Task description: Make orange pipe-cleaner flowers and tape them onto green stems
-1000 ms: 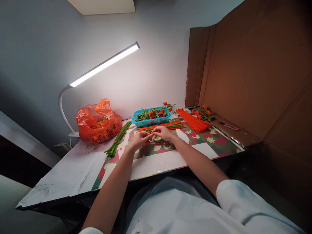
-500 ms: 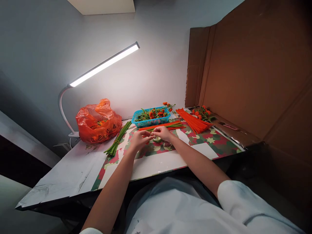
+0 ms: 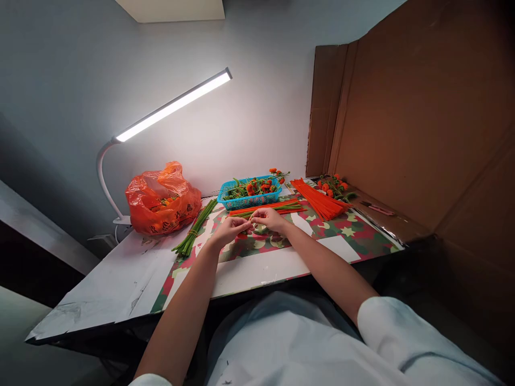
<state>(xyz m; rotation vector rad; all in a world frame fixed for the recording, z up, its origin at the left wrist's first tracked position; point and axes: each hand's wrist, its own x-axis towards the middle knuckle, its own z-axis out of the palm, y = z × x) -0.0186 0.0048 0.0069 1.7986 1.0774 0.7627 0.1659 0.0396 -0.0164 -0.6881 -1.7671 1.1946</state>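
Observation:
My left hand (image 3: 228, 230) and my right hand (image 3: 269, 219) meet over the middle of the table, fingertips pinched close together. Whatever lies between the fingertips is too small to make out. Just below the fingers, a small round greenish roll (image 3: 259, 229), perhaps tape, rests on the patterned cover. Behind the hands lie orange pipe cleaners (image 3: 241, 210) and green ones (image 3: 290, 206). Left of my left hand is a tied bundle of green pipe cleaners (image 3: 195, 230); a fan of orange pipe cleaners (image 3: 319, 199) spreads on the right.
A blue basket (image 3: 247, 202) holds orange flowers with green stems. An orange plastic bag (image 3: 161, 201) stands at the left beside a lit lamp (image 3: 177, 104). More orange flowers (image 3: 333, 186) and a pink-handled tool (image 3: 380, 209) lie at right by a cardboard wall (image 3: 418, 118).
My left hand has shifted slightly to the left and lower, its fingers drawn closer together. My right hand stays nearly in place, still pinching.

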